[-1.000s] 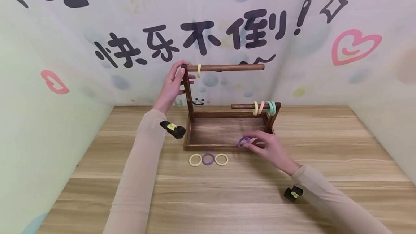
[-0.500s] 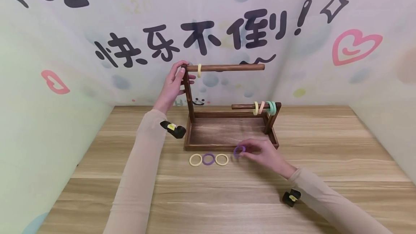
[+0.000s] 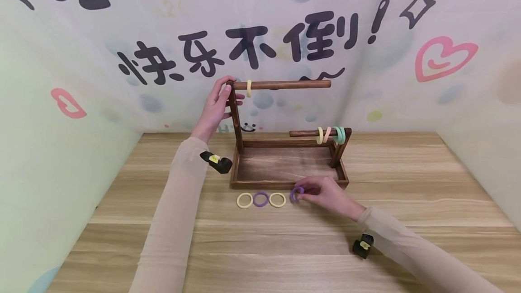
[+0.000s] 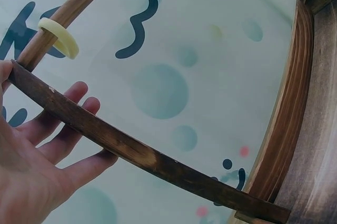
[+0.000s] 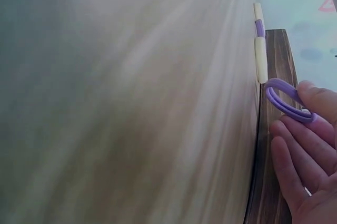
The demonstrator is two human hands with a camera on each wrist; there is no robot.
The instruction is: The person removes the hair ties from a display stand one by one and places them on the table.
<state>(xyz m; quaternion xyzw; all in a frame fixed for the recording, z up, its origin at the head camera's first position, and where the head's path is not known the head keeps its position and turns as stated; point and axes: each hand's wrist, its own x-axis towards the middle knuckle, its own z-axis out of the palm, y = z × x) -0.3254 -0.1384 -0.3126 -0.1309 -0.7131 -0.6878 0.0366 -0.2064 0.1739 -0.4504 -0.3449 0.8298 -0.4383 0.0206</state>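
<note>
Purple ring (image 5: 278,104) pinched in right hand (image 3: 330,195); three rings (image 3: 261,205) on table (image 3: 260,248); five rings (image 3: 319,136) on rack (image 3: 285,162); left hand (image 3: 217,104) grips rack.

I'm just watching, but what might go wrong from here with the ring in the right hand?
The purple ring in the right hand is pinched near its edge, so it might slip.
It is close to the nearest yellow ring in the row, so setting it down could nudge that one.
If the left hand jerked the tall post, the stand might shift.
</note>
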